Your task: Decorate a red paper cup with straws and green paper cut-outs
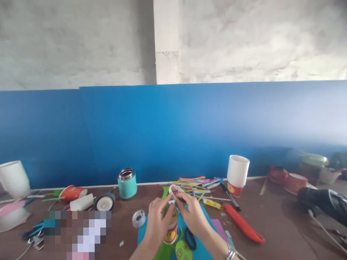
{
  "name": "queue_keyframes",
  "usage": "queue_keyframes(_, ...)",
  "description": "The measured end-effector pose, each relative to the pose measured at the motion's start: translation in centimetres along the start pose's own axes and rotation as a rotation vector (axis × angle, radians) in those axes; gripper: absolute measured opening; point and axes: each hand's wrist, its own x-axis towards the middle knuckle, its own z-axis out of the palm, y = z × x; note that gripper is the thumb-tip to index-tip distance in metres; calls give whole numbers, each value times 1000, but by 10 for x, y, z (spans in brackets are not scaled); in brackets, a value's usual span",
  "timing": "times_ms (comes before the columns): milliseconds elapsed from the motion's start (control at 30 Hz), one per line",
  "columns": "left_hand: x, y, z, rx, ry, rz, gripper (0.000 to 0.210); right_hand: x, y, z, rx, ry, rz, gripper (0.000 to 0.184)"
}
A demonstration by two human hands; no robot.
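Note:
My left hand and my right hand meet over a red-and-yellow paper cup at the front of the table. Both have their fingers closed in a pinch on a pale curved strip that arches above the cup. The strip looks like paper, and the fingers hide its lower ends. Beneath the cup lie blue paper and green paper. Dark-handled scissors lie beside my right wrist, near a green paper cutout with a drawn face.
Behind my hands lies a pile of coloured strips and pens. A roll of clear tape and a teal jar stand left. To the right are a glue stick, a red elongated case, stacked paper cups and a black tool.

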Motion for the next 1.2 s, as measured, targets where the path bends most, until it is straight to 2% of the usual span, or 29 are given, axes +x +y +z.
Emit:
queue_keyframes(300, 4, 6, -4, -115, 63, -79, 20, -4, -7, -2, -238, 3, -98, 18)
queue_keyframes(467, 6, 8, -8, -23, 89, -30, 10, -7, -15, -4, -313, 14, -178, 18)
queue_keyframes(633, 6, 6, -10, 143, 79, 45, 12, -6, -19, -6, -352, 33, -178, 19)
queue_keyframes(1200, 1, 11, -11, 221, 98, 168, 15, -5, -16, -6, -330, 69, -151, 17)
